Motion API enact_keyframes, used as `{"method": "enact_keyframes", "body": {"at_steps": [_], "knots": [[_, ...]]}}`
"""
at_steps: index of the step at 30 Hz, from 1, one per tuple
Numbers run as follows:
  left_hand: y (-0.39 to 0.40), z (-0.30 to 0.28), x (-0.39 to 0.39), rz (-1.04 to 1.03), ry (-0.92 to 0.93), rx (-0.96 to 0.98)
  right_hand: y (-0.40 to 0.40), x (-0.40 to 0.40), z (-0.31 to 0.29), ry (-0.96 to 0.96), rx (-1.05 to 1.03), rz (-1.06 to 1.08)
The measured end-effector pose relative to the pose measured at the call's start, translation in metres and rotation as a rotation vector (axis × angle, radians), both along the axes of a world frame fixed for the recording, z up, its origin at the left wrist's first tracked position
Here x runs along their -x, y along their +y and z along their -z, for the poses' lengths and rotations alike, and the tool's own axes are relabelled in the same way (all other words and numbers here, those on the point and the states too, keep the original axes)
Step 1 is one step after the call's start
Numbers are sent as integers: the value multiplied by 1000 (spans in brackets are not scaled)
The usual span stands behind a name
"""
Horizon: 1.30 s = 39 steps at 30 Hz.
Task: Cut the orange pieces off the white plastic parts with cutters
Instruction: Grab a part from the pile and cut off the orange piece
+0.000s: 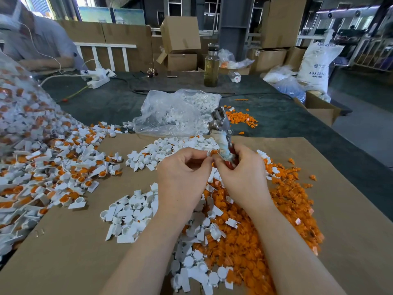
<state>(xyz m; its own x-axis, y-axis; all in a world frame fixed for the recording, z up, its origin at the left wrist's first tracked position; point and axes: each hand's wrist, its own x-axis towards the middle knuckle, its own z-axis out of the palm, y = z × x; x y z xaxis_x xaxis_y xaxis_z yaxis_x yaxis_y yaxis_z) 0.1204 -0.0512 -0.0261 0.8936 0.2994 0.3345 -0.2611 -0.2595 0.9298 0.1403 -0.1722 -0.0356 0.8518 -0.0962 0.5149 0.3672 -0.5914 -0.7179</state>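
Cutters, one pair with taped red handles and steel jaws pointing up, sit gripped in the right hand. Left hand pinches what looks like one small white part above the orange pile.

Two hands, left and right, one pair of cutters between them. One bottle, one clear bag of white parts, one ABS resin sack. White parts and orange pieces were too many to count.
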Motion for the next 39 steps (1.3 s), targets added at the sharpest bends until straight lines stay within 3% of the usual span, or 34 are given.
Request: {"method": "enact_keyframes", "body": {"at_steps": [9,21,31,39], "knots": [[4,4,-6,-61,41,84,-8,0,-6,152,-10,-225],[16,3,-13,48,-30,467,-24,6,-16,431,77,-422],[18,3,-14,76,-77,446,-24,10,-20,502,71,-540],[19,1,-13,102,-77,474,-16,10,-19,457,124,-486]]}}
